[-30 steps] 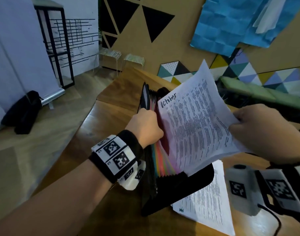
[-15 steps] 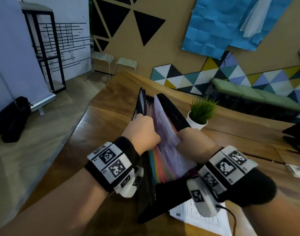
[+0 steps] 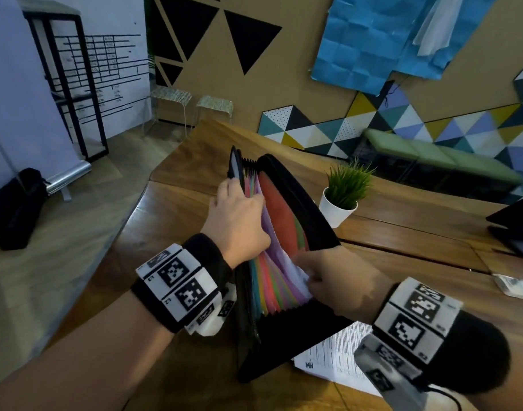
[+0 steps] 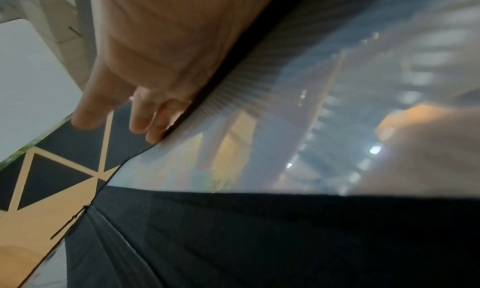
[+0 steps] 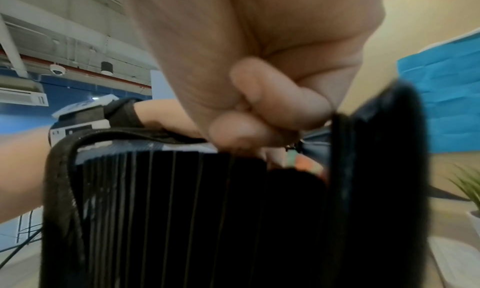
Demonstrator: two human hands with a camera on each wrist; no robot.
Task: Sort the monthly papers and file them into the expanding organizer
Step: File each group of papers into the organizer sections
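Note:
The black expanding organizer point(image 3: 298, 339) stands open on the wooden table point(image 3: 402, 232), its coloured dividers fanned. My left hand point(image 3: 242, 192) grips the front group of dividers, thumb on the outer cover and fingers tucked between the pockets. My right hand point(image 3: 306, 277) pinches the corner of a white paper point(image 3: 292, 266) sunk into a purple pocket at the near end. In the right wrist view its curled fingers point(image 5: 259, 116) sit on top of the black pleats point(image 5: 168, 210). The left wrist view shows my fingers point(image 4: 145, 116) along the organizer's edge point(image 4: 259, 231).
One printed sheet point(image 3: 331, 357) lies on the table under my right wrist, partly beneath the organizer. A small potted plant point(image 3: 343, 191) stands just right of the organizer. At the far right are a dark device point(image 3: 515, 229) and a small packet point(image 3: 515, 287).
A second ago my right hand held the sheet marked October above the organizer. It has gone down into a pocket, and my right hand now pinches its corner at the near end.

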